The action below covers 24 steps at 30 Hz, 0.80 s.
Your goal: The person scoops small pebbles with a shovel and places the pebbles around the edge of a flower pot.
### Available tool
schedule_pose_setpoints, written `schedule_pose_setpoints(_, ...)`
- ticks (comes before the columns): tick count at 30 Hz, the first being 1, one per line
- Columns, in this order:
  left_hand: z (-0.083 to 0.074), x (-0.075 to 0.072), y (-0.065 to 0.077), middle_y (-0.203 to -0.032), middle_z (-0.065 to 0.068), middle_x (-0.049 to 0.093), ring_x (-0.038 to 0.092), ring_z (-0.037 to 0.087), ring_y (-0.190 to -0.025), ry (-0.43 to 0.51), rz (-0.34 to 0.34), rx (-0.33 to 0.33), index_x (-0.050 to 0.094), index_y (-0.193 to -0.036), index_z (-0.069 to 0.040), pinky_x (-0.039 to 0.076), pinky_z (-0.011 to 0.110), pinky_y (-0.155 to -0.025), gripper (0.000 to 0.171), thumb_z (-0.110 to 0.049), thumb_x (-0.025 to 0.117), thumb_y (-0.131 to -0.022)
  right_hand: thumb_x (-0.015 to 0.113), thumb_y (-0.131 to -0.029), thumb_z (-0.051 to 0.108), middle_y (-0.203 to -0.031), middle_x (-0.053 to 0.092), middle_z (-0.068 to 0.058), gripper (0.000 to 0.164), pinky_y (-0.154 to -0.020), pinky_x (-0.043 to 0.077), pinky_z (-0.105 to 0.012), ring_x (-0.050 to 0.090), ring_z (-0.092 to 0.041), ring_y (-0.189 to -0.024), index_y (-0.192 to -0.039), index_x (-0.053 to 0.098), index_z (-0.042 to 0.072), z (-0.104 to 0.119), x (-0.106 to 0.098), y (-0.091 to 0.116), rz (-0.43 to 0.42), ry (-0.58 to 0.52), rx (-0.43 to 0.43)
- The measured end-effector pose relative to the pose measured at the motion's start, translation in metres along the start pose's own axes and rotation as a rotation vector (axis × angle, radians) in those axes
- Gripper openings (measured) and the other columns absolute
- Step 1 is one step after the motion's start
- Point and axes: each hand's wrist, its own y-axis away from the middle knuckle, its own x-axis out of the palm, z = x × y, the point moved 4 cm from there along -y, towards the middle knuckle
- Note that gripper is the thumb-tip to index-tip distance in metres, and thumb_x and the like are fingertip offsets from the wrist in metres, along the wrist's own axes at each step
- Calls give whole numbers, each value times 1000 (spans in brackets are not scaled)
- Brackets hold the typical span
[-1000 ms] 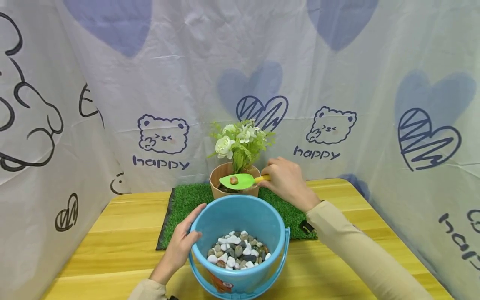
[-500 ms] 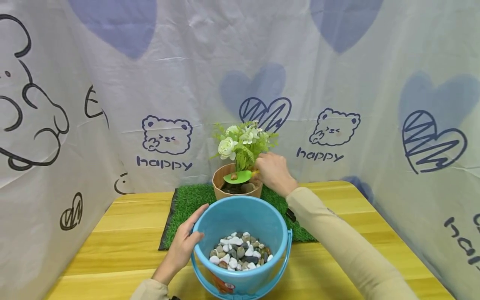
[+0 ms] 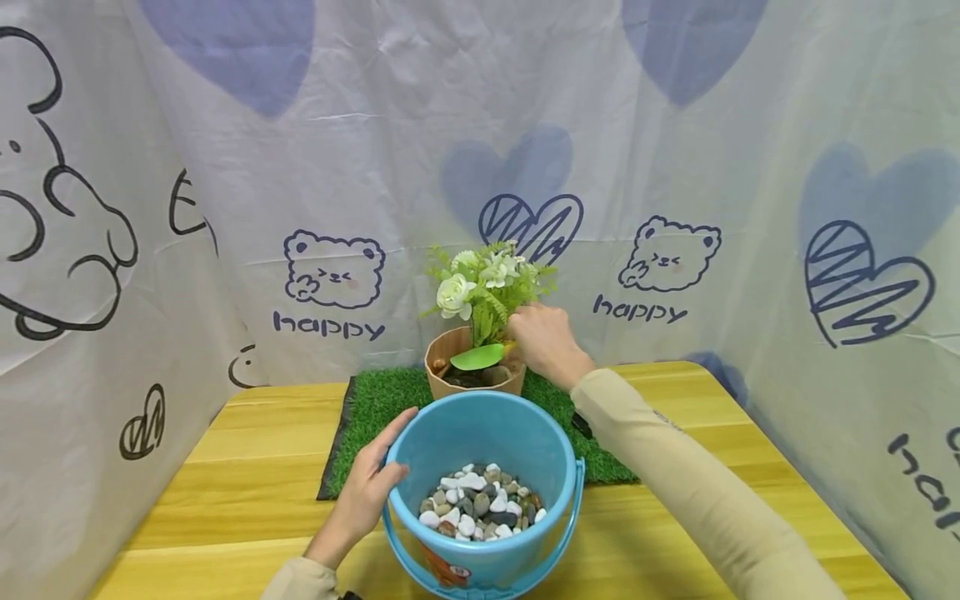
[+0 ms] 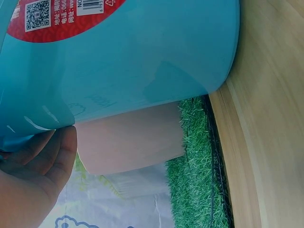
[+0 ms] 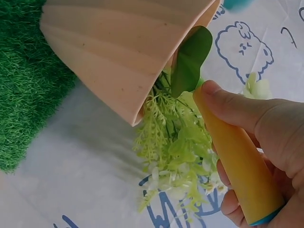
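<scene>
My right hand grips the yellow handle of a toy trowel, thumb along its top in the right wrist view. Its green blade tilts over the opening of a peach flowerpot. White artificial flowers with green leaves rise from the pot, and a small brown pebble shows at its left inside. Nearer stands a blue bucket, partly filled with white, grey and brown pebbles. My left hand holds its left rim, thumb over the edge, fingers along the outside.
The pot stands on a green artificial grass mat on a yellow wood-grain table. A blue bail handle hangs at the bucket's front. Printed cloth encloses the back and sides.
My right hand has moved the trowel from above the bucket's far rim into the pot's opening and tilted it. The brown pebble has left the blade. My left hand keeps its hold.
</scene>
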Motion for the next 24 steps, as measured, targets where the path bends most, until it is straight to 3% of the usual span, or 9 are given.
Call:
schedule_pose_setpoints(8,0,0,0,-149,24,42,53,47,-124,-3,-4,9,33,-153,-17,60,40,-81,68,-2,42,-88,83,-72,41,-76,64,2,26,-57,49,-36,57,-18,-68,-68,73,17,-10,4,10,15,-55,32)
schedule_pose_setpoints(14,1,1,1,-150,21,43,54,45,-124,-6,-10,-19,34,-153,-21,59,41,-82,68,-3,42,-88,80,-74,46,-78,63,1,28,-60,51,-39,56,-19,-72,-78,78,17,-14,8,18,15,-75,42)
schedule_pose_setpoints(24,0,-1,-1,-149,23,43,55,46,-123,-16,-7,4,34,-153,-19,59,43,-81,68,-4,43,-88,75,-82,43,-65,66,4,29,-45,38,-24,48,-10,-50,-90,79,15,-19,11,30,18,-200,67)
